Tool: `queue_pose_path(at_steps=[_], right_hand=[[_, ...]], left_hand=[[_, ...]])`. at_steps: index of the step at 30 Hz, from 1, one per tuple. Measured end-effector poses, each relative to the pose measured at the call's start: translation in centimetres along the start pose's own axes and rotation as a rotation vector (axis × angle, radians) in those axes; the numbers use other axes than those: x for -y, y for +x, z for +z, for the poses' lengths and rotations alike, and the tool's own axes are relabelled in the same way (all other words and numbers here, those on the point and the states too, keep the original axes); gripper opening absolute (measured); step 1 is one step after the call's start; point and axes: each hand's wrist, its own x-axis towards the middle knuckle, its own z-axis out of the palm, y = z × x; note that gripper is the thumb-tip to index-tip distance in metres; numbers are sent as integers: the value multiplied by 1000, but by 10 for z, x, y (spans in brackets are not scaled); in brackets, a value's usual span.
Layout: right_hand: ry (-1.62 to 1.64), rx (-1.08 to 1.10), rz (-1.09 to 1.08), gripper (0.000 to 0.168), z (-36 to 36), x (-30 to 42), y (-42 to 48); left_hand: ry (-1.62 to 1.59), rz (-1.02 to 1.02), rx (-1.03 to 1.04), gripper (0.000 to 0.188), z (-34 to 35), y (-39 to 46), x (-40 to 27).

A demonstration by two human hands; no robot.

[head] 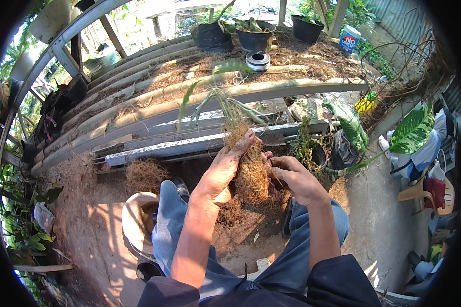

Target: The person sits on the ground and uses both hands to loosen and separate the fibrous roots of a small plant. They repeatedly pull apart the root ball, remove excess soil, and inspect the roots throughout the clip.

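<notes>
A plant [224, 101] with narrow green leaves stands out of the top of a long bundle of brown fibre [252, 182], bound round with thin strands. My left hand [224, 165] grips the bundle from its left side, thumb along the upper front. On the other side, my right hand [297, 178] has its thumb and fingers closed on the bundle's right edge, where loose strands show. Some of the right fingertips are hidden by the bundle. Both hands are soiled. Below lies a heap of loose brown fibre [232, 213] on the ground between my legs.
A slatted bench [150, 105] ahead carries a spool [258, 61], black pots [253, 36] and a can [349, 39]. Metal bars [215, 138] lie beneath. A pale bucket [140, 217] stands left, a variegated leafy plant [411, 132] and plastic chair [441, 195] right.
</notes>
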Motion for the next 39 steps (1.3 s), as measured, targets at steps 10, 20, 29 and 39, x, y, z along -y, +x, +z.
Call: queue_pose_path(at_steps=[10, 20, 29, 39], right_hand=[[252, 77, -76, 8, -6, -1, 1], [454, -53, -108, 14, -7, 7, -2], [492, -139, -166, 11, -16, 4, 0], [262, -298, -323, 10, -11, 2, 1]], left_hand=[[-150, -27, 106, 34, -12, 2, -2], [104, -64, 159, 36, 1, 2, -1], [548, -1, 235, 36, 4, 5, 5], [482, 6, 312, 44, -4, 8, 14]])
